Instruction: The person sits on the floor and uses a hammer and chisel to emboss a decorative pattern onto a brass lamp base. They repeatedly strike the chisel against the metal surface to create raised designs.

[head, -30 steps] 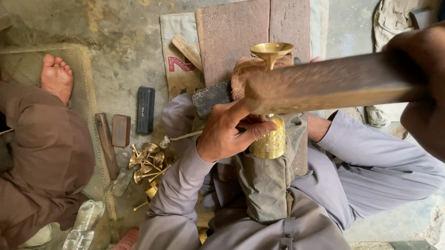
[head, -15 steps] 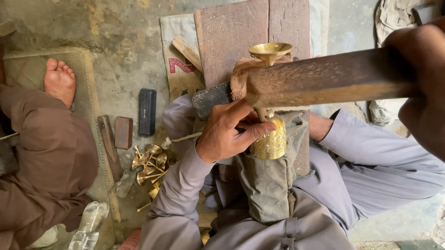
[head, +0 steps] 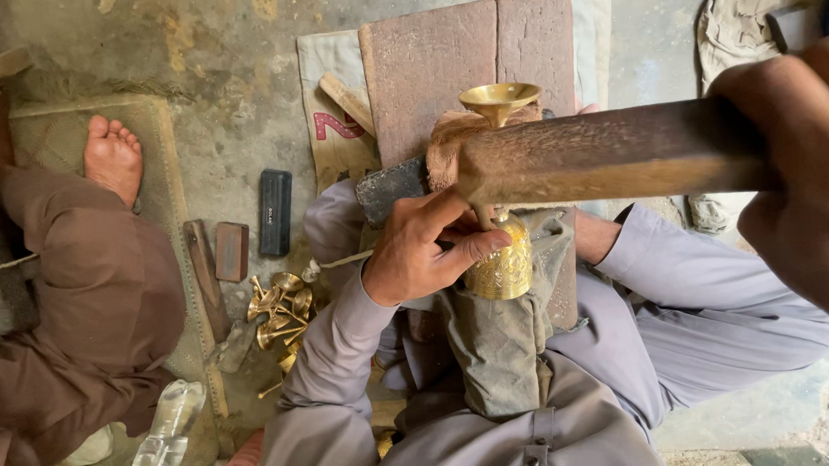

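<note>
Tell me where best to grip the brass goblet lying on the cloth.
Grip the engraved bowl of the brass goblet, probably from the left, where the left hand already holds it. The thin stem is hidden behind the wooden mallet, and the flared foot gives little purchase.

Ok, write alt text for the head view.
The left hand steadies an engraved brass goblet on a cloth-covered lap, while the right hand grips a wooden mallet above it. More brass pieces lie on the floor beside a seated person's bare foot.
</note>
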